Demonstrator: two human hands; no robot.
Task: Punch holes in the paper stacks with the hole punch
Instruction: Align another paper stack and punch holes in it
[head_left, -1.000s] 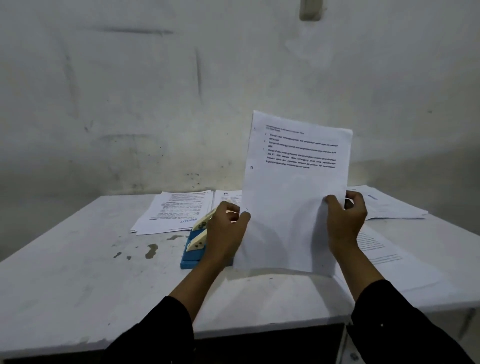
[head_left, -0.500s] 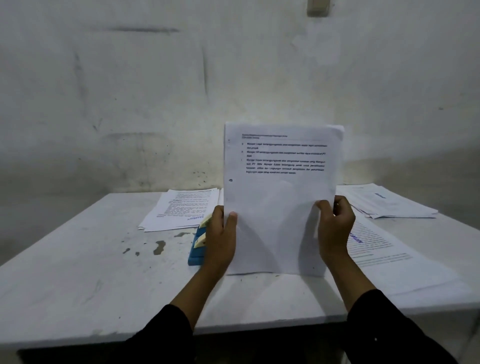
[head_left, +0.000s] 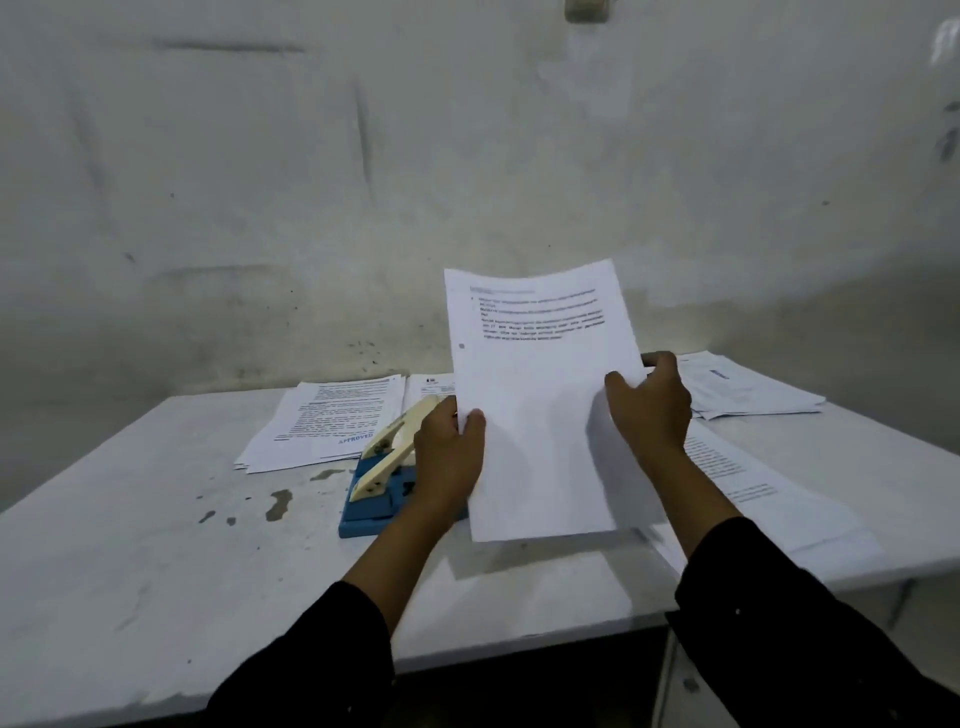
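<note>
Both hands grip upright paper stack: left hand at left edge, right hand at right edge. Loose sheets may slip, misaligning holes; hole punch beside left hand.

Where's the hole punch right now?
In the head view the hole punch sits on the table, left of centre, right behind the left hand, just in front of a stamped paper stack.

**Black sleeves, bare hands**

We see two arms coming in from the bottom edge. Each wears a black sleeve: the left sleeve ends partway up the forearm, and the right sleeve does the same, with a few pale specks on its cloth. Below the cuffs the forearms are uncovered. We see the left hand and right hand bare, with no gloves.
</note>
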